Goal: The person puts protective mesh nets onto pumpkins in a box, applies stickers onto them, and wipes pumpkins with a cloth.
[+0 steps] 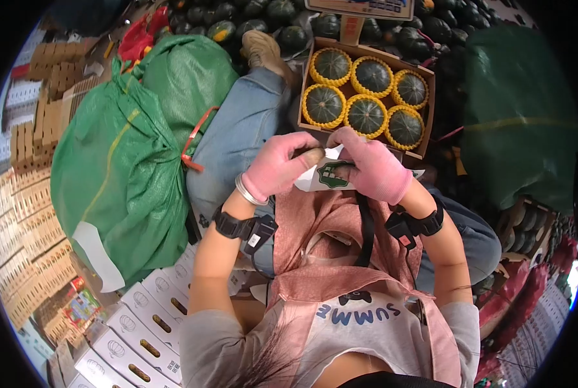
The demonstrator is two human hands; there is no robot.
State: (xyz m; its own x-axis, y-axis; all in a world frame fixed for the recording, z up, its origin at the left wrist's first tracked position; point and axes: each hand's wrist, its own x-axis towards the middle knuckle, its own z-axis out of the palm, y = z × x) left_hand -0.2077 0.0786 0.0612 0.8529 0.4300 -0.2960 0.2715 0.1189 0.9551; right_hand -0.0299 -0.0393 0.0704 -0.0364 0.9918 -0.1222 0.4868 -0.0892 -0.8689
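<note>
A white label sheet [311,179] with a dark green emblem is held up over my lap. My right hand [378,169], in a pink glove, grips it with the fingers curled behind and over the top edge. My left hand [279,165], also in a pink glove, has its thumb and fingers pinched together at the sheet's upper left edge; the fingertips look dirty. Just beyond both hands, an open cardboard box [309,72] holds several dark green squashes [333,64], each in a yellow foam net.
Large green woven sacks [124,161] stand to the left, with another green sack [522,123] at the right. Loose dark squashes [281,11] are piled at the back. White printed cartons [130,326] lie at lower left, beside stacked cardboard [30,223]. A sign [366,6] stands behind the box.
</note>
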